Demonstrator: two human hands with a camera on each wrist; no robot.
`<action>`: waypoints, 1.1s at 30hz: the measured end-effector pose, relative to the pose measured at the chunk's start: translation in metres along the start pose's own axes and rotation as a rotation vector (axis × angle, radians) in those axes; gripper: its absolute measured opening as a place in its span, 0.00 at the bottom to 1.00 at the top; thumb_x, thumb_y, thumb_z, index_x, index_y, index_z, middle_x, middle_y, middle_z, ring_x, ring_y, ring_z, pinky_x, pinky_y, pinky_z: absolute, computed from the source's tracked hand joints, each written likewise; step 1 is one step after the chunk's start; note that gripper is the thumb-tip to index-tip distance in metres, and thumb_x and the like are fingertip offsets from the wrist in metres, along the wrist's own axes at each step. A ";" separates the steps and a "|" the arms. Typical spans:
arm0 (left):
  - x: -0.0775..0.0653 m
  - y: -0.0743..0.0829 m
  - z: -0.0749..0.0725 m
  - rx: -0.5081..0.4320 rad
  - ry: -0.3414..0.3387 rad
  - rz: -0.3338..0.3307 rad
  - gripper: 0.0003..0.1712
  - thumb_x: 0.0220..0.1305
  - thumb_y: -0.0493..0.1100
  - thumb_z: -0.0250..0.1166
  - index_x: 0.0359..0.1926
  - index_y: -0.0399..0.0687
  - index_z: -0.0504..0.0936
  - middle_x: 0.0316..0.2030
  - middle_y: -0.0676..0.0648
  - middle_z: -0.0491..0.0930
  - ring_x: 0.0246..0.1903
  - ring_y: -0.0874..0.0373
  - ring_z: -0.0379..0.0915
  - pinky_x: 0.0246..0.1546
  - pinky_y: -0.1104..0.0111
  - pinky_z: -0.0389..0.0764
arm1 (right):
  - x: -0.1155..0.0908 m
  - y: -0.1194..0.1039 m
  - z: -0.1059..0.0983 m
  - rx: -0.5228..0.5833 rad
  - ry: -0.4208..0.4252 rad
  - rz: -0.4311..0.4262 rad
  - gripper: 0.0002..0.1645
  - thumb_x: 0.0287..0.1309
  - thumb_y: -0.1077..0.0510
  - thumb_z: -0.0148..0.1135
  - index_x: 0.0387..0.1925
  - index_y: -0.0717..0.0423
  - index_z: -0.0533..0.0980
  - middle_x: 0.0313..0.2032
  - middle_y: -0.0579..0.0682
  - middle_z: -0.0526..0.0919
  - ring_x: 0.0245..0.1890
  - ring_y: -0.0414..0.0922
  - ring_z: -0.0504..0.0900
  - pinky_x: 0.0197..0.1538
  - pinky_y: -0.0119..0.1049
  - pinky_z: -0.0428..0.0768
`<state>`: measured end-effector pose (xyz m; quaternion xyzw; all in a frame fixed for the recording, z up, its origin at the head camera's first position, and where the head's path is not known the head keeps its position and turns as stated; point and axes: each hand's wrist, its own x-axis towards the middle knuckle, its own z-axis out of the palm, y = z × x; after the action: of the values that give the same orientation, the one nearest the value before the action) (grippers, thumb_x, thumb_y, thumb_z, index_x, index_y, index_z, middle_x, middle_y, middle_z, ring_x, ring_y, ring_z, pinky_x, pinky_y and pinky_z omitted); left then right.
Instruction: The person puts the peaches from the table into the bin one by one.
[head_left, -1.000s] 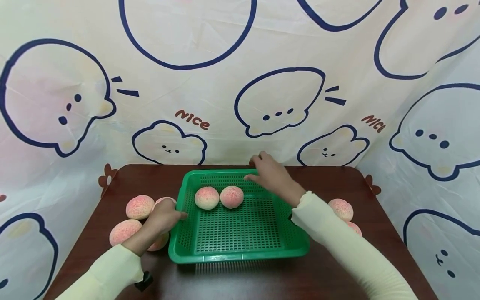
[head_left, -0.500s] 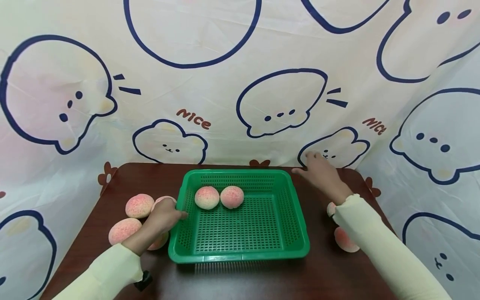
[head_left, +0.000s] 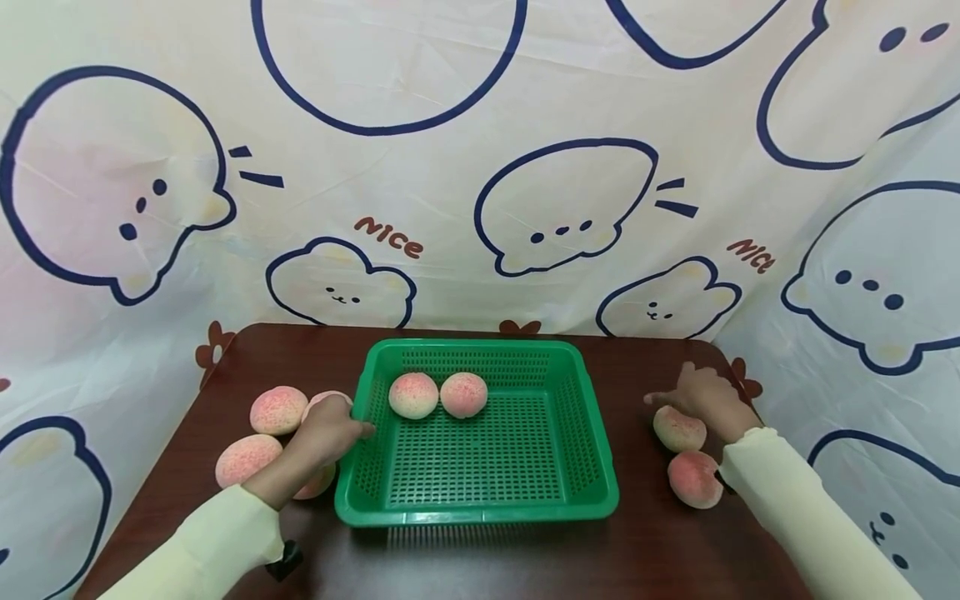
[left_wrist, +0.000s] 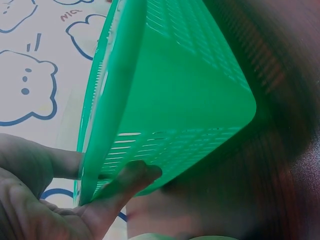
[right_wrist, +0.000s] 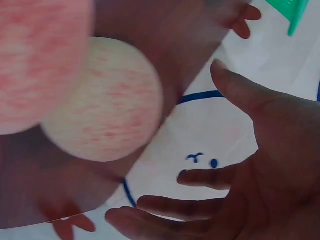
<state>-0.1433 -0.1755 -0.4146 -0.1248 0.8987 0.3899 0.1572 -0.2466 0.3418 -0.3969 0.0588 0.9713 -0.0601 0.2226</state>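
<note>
My left hand (head_left: 327,432) grips the left rim of a green plastic basket (head_left: 480,515), thumb on one side of the wall and fingers on the other in the left wrist view. Inside the basket, a pale pink peach (head_left: 414,396) lies beside a pinker peach (head_left: 464,394), near the back left. On the right, my right hand (head_left: 703,398) hovers just behind a cream-pink peach (head_left: 679,429), holding nothing. The right wrist view shows its thumb and fingers (right_wrist: 175,207) spread apart. Just in front of that peach sits a redder peach (head_left: 695,480).
Several more peaches lie left of the basket, among them one at the back (head_left: 278,410) and one in front (head_left: 248,461); my left hand and arm partly cover others. A dark brown table (head_left: 637,550) ends at a cartoon-printed cloth backdrop (head_left: 450,183).
My right hand has moved from over the basket's back right corner out to the right and down, to the peaches there. My left hand stays on the basket rim.
</note>
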 end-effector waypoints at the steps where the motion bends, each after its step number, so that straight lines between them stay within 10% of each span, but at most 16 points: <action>1: 0.000 0.000 0.000 0.001 -0.002 -0.002 0.08 0.65 0.36 0.67 0.33 0.32 0.81 0.23 0.43 0.76 0.28 0.56 0.76 0.28 0.67 0.74 | -0.001 0.003 0.002 0.000 -0.021 -0.002 0.69 0.58 0.30 0.65 0.68 0.86 0.51 0.62 0.86 0.65 0.56 0.75 0.75 0.54 0.67 0.78; 12: 0.000 -0.001 0.001 -0.005 0.004 -0.007 0.09 0.64 0.35 0.67 0.37 0.29 0.82 0.30 0.38 0.83 0.32 0.56 0.81 0.29 0.67 0.79 | 0.001 0.012 0.033 -0.010 -0.089 -0.024 0.59 0.62 0.34 0.64 0.67 0.85 0.58 0.59 0.82 0.71 0.56 0.72 0.77 0.57 0.65 0.77; 18: 0.001 0.000 0.001 -0.022 0.007 -0.001 0.07 0.63 0.34 0.67 0.36 0.29 0.81 0.34 0.36 0.85 0.35 0.51 0.87 0.32 0.63 0.84 | 0.001 0.012 0.038 0.033 -0.074 -0.043 0.35 0.61 0.39 0.66 0.43 0.71 0.81 0.38 0.64 0.83 0.37 0.55 0.81 0.45 0.54 0.82; 25: 0.001 0.000 0.000 -0.026 0.009 0.000 0.07 0.63 0.34 0.67 0.36 0.29 0.81 0.34 0.35 0.85 0.35 0.50 0.87 0.33 0.61 0.85 | -0.002 0.013 0.042 0.090 -0.037 -0.076 0.21 0.59 0.44 0.70 0.34 0.60 0.81 0.31 0.55 0.80 0.34 0.51 0.78 0.40 0.46 0.79; 33: 0.000 0.000 0.000 -0.033 0.003 0.005 0.07 0.63 0.33 0.66 0.36 0.29 0.80 0.34 0.35 0.84 0.35 0.50 0.87 0.32 0.62 0.85 | 0.002 0.017 0.043 0.075 0.013 -0.128 0.44 0.53 0.41 0.75 0.58 0.71 0.73 0.50 0.70 0.81 0.46 0.60 0.81 0.48 0.59 0.81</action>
<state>-0.1429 -0.1755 -0.4144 -0.1258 0.8926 0.4050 0.1527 -0.2276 0.3528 -0.4377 0.0052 0.9716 -0.1104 0.2094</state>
